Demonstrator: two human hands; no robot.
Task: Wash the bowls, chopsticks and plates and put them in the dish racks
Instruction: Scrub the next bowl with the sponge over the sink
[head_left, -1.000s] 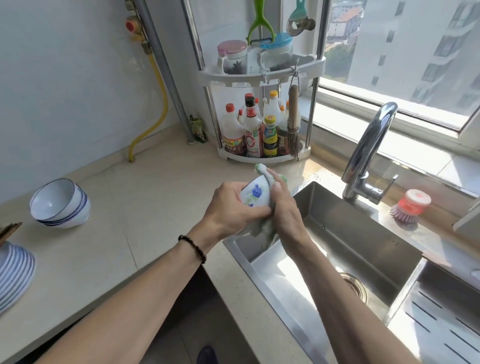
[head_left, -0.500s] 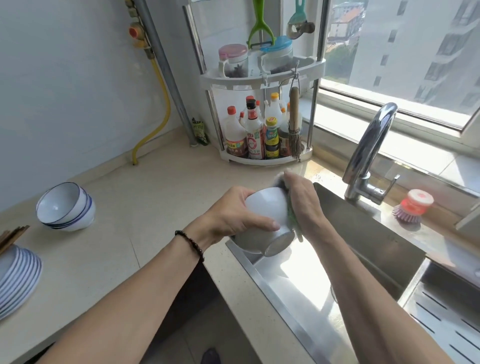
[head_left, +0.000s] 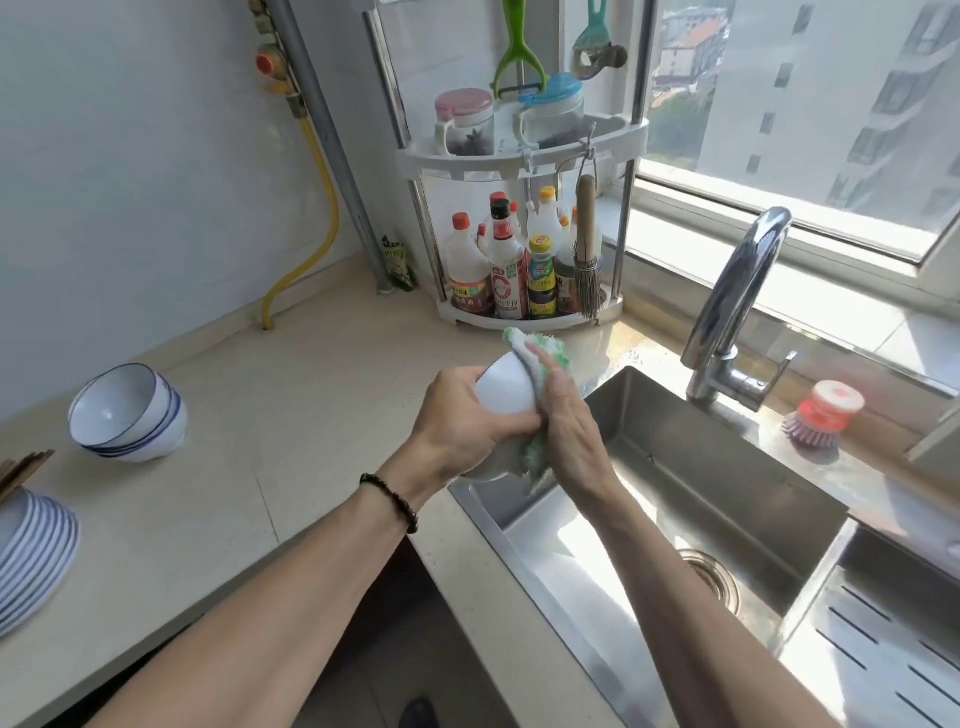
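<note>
My left hand (head_left: 460, 421) grips a white bowl (head_left: 504, 387) over the left edge of the steel sink (head_left: 727, 499), its outer side turned up. My right hand (head_left: 571, 426) presses a green and white cloth (head_left: 543, 353) flat against the bowl's right side with straight fingers. A stack of white bowls with blue rims (head_left: 130, 415) rests on the counter at the left. A pile of blue-striped plates (head_left: 31, 551) lies at the far left edge, with brown chopsticks (head_left: 21, 470) across its top.
A chrome tap (head_left: 737, 306) arches over the sink. A slotted drain tray (head_left: 883, 639) fills the basin at the lower right. A red dish brush (head_left: 821, 415) stands behind the sink. A corner rack of bottles (head_left: 519, 270) stands at the back.
The bowl has been turned in my left hand, its foot now hidden. My right hand has slid the cloth up and over the bowl's side.
</note>
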